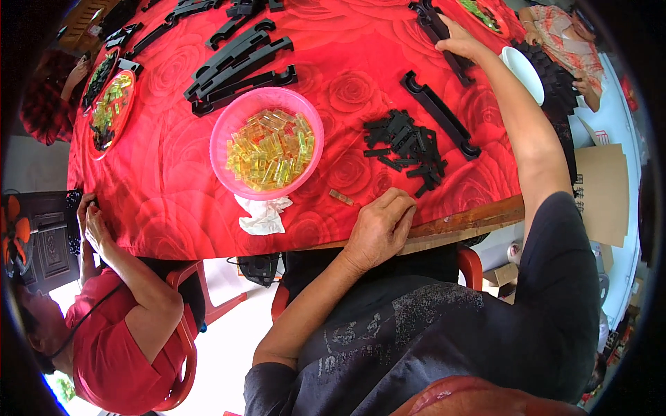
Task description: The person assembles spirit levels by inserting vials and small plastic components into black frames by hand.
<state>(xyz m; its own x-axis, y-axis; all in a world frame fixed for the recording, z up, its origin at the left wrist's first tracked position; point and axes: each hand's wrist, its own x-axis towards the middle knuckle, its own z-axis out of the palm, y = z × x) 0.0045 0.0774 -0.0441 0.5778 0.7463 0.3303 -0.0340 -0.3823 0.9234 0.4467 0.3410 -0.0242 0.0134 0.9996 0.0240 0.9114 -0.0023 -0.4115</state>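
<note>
My right hand reaches to the far right of the table, its fingers closed round a long black plastic bar. Another long black bar, with notched round ends, lies nearer to me. My left hand rests at the near table edge with curled fingers; what they hold, if anything, is hidden. Just left of it lies a small amber piece. Beyond it sits a pile of small black plastic pieces. Left of the pile, a pink plastic bowl holds many transparent yellow pieces.
Several long black bars lie behind the bowl. A crumpled white tissue touches its near side. Red trays stand at the left, a white bowl at the right. A person in red sits left; others sit around the table.
</note>
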